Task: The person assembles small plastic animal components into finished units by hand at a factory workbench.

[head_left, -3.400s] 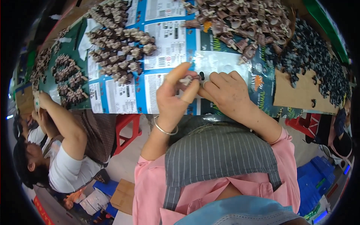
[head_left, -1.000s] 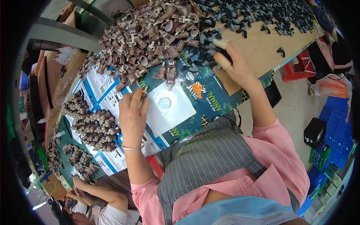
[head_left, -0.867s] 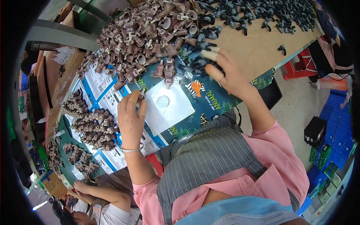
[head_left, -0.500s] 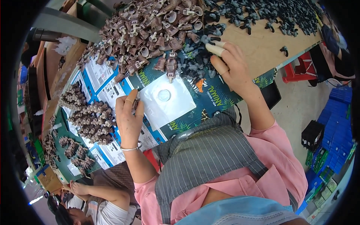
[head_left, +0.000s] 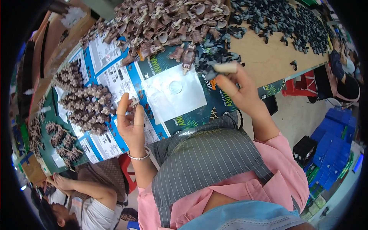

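Observation:
My left hand [head_left: 131, 122] is closed around a small brown plastic part [head_left: 133, 102], which shows between the finger covers. My right hand [head_left: 242, 90], with pale covers on thumb and finger, pinches a small grey-and-black plastic piece [head_left: 210, 72] just off the edge of a small grey-black heap [head_left: 205, 57]. Between the hands lies a clear plastic bag [head_left: 159, 103] with a clear round disc [head_left: 175, 87] on it. A brown figure body [head_left: 188, 57] with a cream tip lies just beyond the bag.
Brown cup-like parts [head_left: 161, 23] pile up at the back. Grey-black pieces [head_left: 283, 23] spread over brown board [head_left: 257, 53] at right. Rows of assembled brown pieces [head_left: 86, 107] stand at left on printed sheets [head_left: 109, 78]. A co-worker's arm [head_left: 86, 186] reaches in at lower left.
My right hand has drawn back from the grey-black pieces with one pinched in its fingers. My left hand keeps its brown part, now turned between the fingers. The whole view has shifted slightly.

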A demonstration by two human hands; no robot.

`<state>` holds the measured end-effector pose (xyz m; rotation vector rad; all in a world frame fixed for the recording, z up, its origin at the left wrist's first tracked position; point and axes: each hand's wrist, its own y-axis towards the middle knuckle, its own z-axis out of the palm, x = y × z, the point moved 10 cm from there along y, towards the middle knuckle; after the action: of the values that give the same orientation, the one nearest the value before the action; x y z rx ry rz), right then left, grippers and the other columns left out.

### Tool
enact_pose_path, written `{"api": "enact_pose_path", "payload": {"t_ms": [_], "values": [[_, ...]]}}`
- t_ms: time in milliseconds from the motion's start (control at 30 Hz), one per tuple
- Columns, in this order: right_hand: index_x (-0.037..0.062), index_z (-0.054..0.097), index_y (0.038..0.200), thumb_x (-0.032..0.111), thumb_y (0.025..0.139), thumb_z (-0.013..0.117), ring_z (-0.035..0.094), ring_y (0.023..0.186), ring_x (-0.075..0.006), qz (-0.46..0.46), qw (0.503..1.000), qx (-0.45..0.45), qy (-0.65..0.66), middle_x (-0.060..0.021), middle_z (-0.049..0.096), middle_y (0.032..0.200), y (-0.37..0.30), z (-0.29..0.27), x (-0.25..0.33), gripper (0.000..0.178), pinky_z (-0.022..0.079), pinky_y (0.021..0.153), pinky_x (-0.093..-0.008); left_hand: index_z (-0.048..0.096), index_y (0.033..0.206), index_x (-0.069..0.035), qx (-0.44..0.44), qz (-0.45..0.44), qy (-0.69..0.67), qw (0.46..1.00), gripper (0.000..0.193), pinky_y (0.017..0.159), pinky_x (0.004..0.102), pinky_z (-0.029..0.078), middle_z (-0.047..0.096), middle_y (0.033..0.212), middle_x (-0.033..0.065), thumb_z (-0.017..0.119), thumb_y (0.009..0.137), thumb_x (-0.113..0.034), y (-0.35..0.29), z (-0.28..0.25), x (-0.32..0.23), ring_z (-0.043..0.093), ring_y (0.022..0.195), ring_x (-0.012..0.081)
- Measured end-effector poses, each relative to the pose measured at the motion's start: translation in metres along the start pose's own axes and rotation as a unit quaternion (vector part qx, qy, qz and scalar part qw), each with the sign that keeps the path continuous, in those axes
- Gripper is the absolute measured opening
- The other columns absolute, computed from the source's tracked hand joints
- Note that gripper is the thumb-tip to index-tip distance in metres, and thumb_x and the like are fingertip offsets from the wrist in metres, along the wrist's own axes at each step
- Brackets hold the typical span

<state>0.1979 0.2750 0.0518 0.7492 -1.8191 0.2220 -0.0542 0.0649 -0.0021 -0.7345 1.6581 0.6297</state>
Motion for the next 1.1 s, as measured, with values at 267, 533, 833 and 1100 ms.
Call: {"api": "enact_pose_path", "payload": {"t_ms": [267, 533, 833, 1100], "values": [[0.0056, 0.064, 0.114, 0.01, 0.086, 0.069, 0.059, 0.079, -0.0257, -0.122, 0.966, 0.122, -0.194, -0.0109, 0.058, 0.094, -0.018, 0.041, 0.005, 0.029, 0.048, 0.069, -0.0338, 0.052, 0.14, -0.004, 0.014, 0.009, -0.069, 0.997, 0.053, 0.069, 0.0187, 0.049, 0.058, 0.111, 0.0031, 0.064, 0.089, 0.006, -0.006, 0.012, -0.006, 0.056, 0.085, 0.0064], [0.0071, 0.066, 0.104, 0.015, 0.077, 0.075, 0.057, 0.073, -0.0258, -0.152, 0.929, 0.093, -0.324, -0.0066, 0.055, 0.085, -0.024, 0.023, 0.017, 0.029, 0.048, 0.062, -0.0367, 0.047, 0.142, 0.0, 0.028, -0.001, -0.094, 0.995, 0.049, 0.083, 0.0242, 0.049, 0.062, 0.115, 0.0068, 0.057, 0.094, 0.003, -0.007, 0.013, 0.0, 0.059, 0.091, 0.0092], [0.0082, 0.068, 0.099, 0.025, 0.078, 0.079, 0.056, 0.074, -0.0248, -0.095, 0.931, 0.084, -0.342, -0.0058, 0.054, 0.089, -0.022, 0.03, 0.007, 0.029, 0.044, 0.065, -0.0364, 0.042, 0.146, -0.003, 0.04, -0.026, -0.12, 0.992, 0.05, 0.082, 0.023, 0.048, 0.062, 0.123, 0.0104, 0.053, 0.097, 0.001, -0.009, 0.013, 0.003, 0.058, 0.095, 0.0091], [0.0089, 0.065, 0.092, 0.02, 0.078, 0.075, 0.057, 0.071, -0.0228, -0.045, 0.98, 0.085, -0.175, -0.0034, 0.054, 0.081, -0.011, 0.042, 0.016, 0.02, 0.043, 0.061, -0.0345, 0.043, 0.145, -0.003, 0.02, 0.005, -0.12, 0.993, 0.058, 0.08, 0.023, 0.049, 0.058, 0.118, 0.0068, 0.061, 0.092, 0.005, -0.018, 0.009, -0.002, 0.059, 0.096, 0.0108]]}}
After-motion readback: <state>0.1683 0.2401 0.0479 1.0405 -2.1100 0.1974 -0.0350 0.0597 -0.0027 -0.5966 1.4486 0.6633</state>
